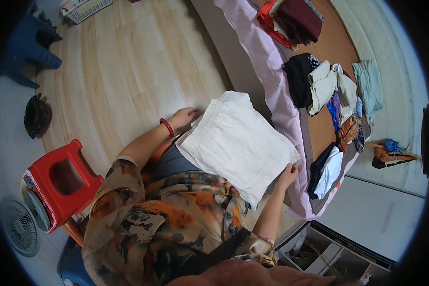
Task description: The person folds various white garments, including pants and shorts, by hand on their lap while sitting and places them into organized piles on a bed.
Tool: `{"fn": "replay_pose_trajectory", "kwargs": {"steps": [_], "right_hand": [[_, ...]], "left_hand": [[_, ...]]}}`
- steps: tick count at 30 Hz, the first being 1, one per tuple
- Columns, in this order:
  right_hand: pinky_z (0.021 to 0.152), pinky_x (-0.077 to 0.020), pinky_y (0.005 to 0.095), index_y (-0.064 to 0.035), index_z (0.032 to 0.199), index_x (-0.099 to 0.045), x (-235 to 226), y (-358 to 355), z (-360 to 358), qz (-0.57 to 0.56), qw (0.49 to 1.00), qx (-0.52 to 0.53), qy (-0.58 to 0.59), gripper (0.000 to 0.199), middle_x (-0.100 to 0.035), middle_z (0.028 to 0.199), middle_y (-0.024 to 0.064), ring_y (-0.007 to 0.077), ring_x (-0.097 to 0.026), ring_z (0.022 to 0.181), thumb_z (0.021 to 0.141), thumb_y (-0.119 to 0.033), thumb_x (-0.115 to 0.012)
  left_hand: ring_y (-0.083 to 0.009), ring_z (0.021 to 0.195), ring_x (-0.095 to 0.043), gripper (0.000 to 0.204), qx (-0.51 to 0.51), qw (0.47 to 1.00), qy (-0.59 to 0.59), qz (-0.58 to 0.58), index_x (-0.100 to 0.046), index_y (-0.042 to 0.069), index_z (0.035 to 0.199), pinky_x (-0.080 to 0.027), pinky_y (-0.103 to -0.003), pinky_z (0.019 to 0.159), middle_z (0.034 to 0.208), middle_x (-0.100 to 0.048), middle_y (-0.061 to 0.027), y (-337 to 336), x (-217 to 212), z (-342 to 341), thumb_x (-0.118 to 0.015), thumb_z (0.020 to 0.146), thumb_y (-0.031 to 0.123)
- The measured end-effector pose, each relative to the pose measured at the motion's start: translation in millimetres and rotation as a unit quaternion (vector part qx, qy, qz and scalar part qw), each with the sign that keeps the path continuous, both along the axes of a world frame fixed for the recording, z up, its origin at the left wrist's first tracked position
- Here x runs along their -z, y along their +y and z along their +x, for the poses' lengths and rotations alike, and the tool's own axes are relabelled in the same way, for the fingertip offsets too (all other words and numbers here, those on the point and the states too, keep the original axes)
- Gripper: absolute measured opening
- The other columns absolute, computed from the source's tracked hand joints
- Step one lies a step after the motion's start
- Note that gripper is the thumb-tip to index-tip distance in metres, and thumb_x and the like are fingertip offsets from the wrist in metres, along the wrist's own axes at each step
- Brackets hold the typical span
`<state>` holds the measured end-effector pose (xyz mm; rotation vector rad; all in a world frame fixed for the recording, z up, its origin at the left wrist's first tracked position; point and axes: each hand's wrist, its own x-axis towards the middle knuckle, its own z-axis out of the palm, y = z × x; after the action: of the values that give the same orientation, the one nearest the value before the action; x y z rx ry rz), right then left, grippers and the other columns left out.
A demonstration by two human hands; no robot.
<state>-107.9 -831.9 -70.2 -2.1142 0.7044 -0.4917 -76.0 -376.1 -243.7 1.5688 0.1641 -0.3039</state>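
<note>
Holding white garment with right grip, perhaps left grip too

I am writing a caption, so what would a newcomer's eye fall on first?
Probably the white garment, bright in the centre, with the right hand at its edge. Next, the red stool at left and the folded clothes at upper right.

Forearms reach forward, both hands well apart.
</note>
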Motion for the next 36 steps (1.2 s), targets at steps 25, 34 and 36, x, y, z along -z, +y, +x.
{"fn": "replay_pose_trajectory", "kwargs": {"steps": [25, 34, 36], "right_hand": [[0.112, -0.012, 0.0399, 0.011, 0.138, -0.023, -52.3, 310.9, 34.8, 0.032, 0.912, -0.406, -0.043, 0.064, -0.022, 0.144, 0.0292, 0.0374, -0.019, 0.137, 0.097, -0.037, -0.034], [0.112, -0.0151, 0.034, 0.0103, 0.139, -0.02, -41.5, 345.6, 53.3, 0.211, 0.863, -0.456, -0.061, 0.072, -0.022, 0.145, 0.0284, 0.0353, -0.019, 0.137, 0.096, -0.046, -0.034], [0.112, -0.0168, 0.033, 0.0088, 0.14, -0.02, -32.0, 346.0, 49.7, 0.253, 0.856, -0.45, -0.041, 0.071, -0.024, 0.145, 0.0264, 0.0323, -0.021, 0.137, 0.096, -0.044, -0.036]], "left_hand": [[-0.0261, 0.123, -0.043, 0.073, -0.012, 0.725, 0.034, -0.688, -0.036, 0.002, 0.137, -0.032, -0.038, 0.106, 0.137, -0.043, -0.0141, -54.5, -200.2, 24.1, -0.033, 0.092, 0.059], [-0.024, 0.109, -0.053, 0.065, -0.038, 0.751, -0.033, -0.658, -0.047, 0.003, 0.128, -0.039, -0.035, 0.099, 0.124, -0.055, -0.0099, -10.0, -207.6, 37.2, -0.038, 0.092, 0.056], [-0.021, 0.109, -0.052, 0.061, -0.038, 0.774, -0.032, -0.631, -0.048, 0.004, 0.128, -0.038, -0.033, 0.098, 0.123, -0.055, -0.0087, -11.1, -200.8, 34.4, -0.039, 0.093, 0.053]]}}
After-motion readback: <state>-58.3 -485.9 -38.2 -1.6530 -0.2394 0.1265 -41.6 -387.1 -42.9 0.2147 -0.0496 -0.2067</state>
